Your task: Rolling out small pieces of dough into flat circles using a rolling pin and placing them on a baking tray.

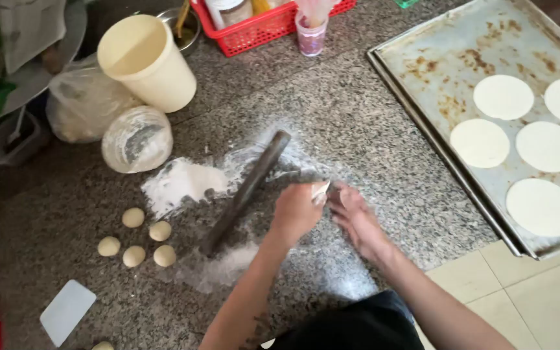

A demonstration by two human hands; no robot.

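On floured granite counter (371, 136), left hand (298, 210) and right hand (351, 214), both grips closed on dough piece (321, 190).

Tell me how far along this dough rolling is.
Done: five flat rolled rounds lie on the metal tray. In hand: the left hand and right hand hold a small pale piece of dough between them over the floured counter, with the rolling pin lying beside them. Left: five dough balls near the flour pile, plus another at the bottom edge.

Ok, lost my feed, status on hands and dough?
Both hands on a small dough piece: left hand, right hand. Rolling pin lies beside left hand.
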